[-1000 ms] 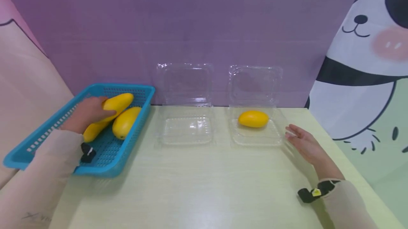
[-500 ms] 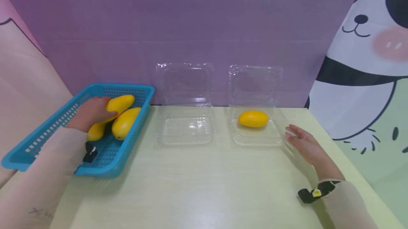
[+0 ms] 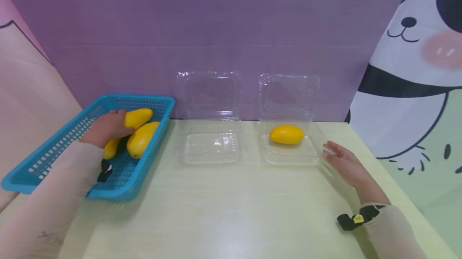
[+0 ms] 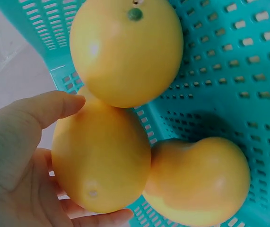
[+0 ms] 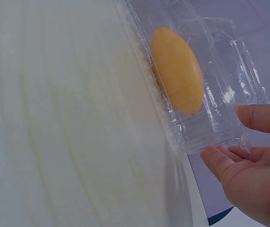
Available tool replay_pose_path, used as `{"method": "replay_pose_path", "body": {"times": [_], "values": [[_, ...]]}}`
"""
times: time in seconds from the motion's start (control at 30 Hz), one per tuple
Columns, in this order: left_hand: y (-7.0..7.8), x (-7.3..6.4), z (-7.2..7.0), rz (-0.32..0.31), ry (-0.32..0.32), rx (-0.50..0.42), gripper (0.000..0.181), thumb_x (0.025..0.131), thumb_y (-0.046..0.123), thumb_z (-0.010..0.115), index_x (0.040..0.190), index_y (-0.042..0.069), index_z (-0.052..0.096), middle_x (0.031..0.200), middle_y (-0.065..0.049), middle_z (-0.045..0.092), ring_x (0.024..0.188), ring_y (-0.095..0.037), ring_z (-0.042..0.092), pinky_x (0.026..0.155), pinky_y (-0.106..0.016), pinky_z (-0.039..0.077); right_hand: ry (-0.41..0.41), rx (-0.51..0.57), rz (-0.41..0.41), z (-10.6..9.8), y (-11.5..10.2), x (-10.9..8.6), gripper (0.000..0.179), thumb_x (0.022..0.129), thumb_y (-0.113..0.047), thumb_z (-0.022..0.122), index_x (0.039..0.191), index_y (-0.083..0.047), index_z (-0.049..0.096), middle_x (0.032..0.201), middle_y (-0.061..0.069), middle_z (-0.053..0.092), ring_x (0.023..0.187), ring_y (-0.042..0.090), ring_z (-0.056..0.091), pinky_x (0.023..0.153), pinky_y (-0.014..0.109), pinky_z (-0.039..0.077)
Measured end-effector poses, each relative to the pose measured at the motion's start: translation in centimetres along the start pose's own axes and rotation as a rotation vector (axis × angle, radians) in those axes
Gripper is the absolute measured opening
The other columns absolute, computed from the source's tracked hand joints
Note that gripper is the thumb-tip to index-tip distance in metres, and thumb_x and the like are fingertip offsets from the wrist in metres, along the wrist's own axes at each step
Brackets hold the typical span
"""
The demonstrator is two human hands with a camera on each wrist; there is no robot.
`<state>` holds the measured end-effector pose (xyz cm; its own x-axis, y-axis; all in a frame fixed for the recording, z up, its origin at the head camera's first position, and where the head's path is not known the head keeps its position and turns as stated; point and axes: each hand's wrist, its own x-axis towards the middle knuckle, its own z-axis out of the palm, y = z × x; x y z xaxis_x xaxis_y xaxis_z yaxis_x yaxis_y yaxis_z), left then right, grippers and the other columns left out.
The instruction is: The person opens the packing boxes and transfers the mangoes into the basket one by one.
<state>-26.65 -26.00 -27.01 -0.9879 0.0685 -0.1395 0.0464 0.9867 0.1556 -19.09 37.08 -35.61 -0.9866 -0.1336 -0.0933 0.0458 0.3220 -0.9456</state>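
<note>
In the blue basket [image 3: 130, 189] my left hand [image 3: 106, 127] grips a yellow mango [image 4: 101, 156], thumb on one side and fingers curled under the other. Two more mangoes lie against it: one mango [image 4: 130, 52] with a green stem spot and another mango [image 4: 201, 182] with a dent. My right hand [image 3: 344, 162] hovers by the right edge of a clear plastic clamshell box [image 3: 288, 162], fingers loosely extended. Its fingertips are at the box corner in the right wrist view; contact is hard to tell. A single mango [image 3: 286, 134] lies inside that box, whose lid stands raised.
A second clear clamshell box [image 3: 213, 158], lid up, stands between the basket and the right box. Both lids are upright before the purple backdrop [image 3: 223, 30]. The pale wooden table [image 3: 223, 211] extends in front, with its right edge beyond my right hand.
My left hand has shifted a little to the right along the mango in the basket, and the mango's tip sits slightly lower. My right hand and both boxes have stayed still.
</note>
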Motion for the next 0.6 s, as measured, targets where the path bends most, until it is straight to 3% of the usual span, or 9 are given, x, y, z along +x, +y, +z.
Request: {"method": "replay_pose_path", "body": {"times": [0.17,0.27,0.43,0.6], "values": [[-0.02,0.18,0.21,-0.023,-0.025,-0.044,0.086,0.091,0.034,0.053,0.144,-0.014,0.004,0.14,-0.043,0.01,0.123,-0.061,0.018,0.1,-0.07,0.023,0.005,0.007,-0.004,0.07,0.04,-0.03,0.07,0.102,-0.022,0.04,0.147,0.005,-0.006,0.153,0.027,-0.001,0.14,0.03,0.018,0.113,0.04,0.018],[0.03,0.12,0.29,-0.014,-0.013,-0.057,0.085,0.091,0.033,0.053,0.144,-0.012,0.004,0.14,-0.042,0.012,0.122,-0.06,0.02,0.099,-0.07,0.024,0.005,0.015,-0.004,0.07,0.08,-0.08,0.071,0.101,-0.022,0.041,0.146,0.005,-0.006,0.153,0.028,-0.001,0.137,0.017,0.029,0.113,0.038,0.019],[0.23,0.08,0.26,0.002,0.015,-0.06,0.081,0.09,0.03,0.053,0.143,-0.012,0.01,0.138,-0.042,0.017,0.119,-0.059,0.024,0.097,-0.07,0.026,0.005,0.036,-0.013,-0.02,0.19,-0.18,0.072,0.101,-0.021,0.042,0.146,0.006,-0.006,0.152,0.029,-0.002,0.118,-0.008,0.041,0.112,0.034,0.022],[0.33,0.07,0.05,0.008,0.034,-0.038,0.078,0.091,0.029,0.052,0.142,-0.014,0.012,0.137,-0.041,0.018,0.118,-0.059,0.025,0.096,-0.07,0.028,0.003,0.066,-0.042,-0.11,0.39,-0.06,0.07,0.101,-0.017,0.042,0.145,0.008,-0.007,0.151,0.031,-0.003,0.104,-0.018,0.043,0.11,0.026,0.026]]}}
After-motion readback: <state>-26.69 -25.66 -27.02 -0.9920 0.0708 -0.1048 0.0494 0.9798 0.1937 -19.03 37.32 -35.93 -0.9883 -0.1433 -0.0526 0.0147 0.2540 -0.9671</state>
